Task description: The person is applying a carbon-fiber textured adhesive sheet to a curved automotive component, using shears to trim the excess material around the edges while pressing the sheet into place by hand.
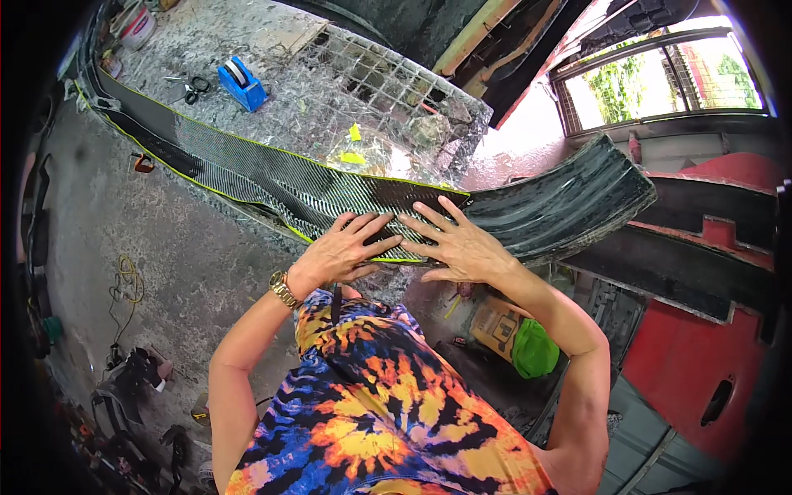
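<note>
A long strip of black carbon fibre cloth [272, 165], edged with yellow-green tape, lies along a curved dark mould [569, 202]. Near the strip's right end, my left hand [342, 247] rests flat on the weave with its fingers spread. Beside it, my right hand [462, 246] presses on the same cloth, fingers also stretched apart and pointing up and left. The two hands' fingertips almost meet over the cloth. Neither hand grips anything; the cloth beneath the palms is hidden.
Behind the strip, a stained worktable [289, 107] carries a blue tape dispenser [241, 84], black scissors [196, 89], scraps of yellow tape [352, 157] and a white tub [136, 27]. An orange-handled tool [143, 162] is at the strip's near edge. A cardboard box [497, 326] and green bag [535, 348] sit below right.
</note>
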Demonstrator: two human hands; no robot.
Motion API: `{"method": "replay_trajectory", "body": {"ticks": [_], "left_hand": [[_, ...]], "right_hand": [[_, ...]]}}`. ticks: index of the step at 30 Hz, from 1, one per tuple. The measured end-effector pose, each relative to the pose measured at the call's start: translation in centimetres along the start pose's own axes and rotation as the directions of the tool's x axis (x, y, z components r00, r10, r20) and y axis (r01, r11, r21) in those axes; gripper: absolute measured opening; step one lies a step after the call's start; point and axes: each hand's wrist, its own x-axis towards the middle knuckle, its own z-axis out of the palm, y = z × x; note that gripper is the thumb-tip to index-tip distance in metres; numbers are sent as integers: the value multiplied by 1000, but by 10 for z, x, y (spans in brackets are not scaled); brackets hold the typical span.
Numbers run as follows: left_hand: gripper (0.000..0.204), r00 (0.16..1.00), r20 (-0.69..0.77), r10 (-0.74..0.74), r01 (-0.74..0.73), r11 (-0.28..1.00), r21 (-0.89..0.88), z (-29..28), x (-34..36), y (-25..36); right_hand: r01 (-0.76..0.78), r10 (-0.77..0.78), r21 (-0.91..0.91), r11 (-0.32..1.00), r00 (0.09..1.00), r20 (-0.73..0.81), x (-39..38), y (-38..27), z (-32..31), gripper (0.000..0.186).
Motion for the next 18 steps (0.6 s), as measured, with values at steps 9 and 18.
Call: {"method": "replay_trajectory", "body": {"ticks": [9, 18], "left_hand": [[70, 991, -108, -85, 34, 910, -413, 6, -1, -10], [65, 975, -172, -141, 55, 902, -429, 13, 3, -10]], "right_hand": [[-14, 13, 51, 999, 1000, 21, 0, -2, -5, 68], [-49, 44, 110, 993, 998, 44, 2, -4, -5, 65]]}}
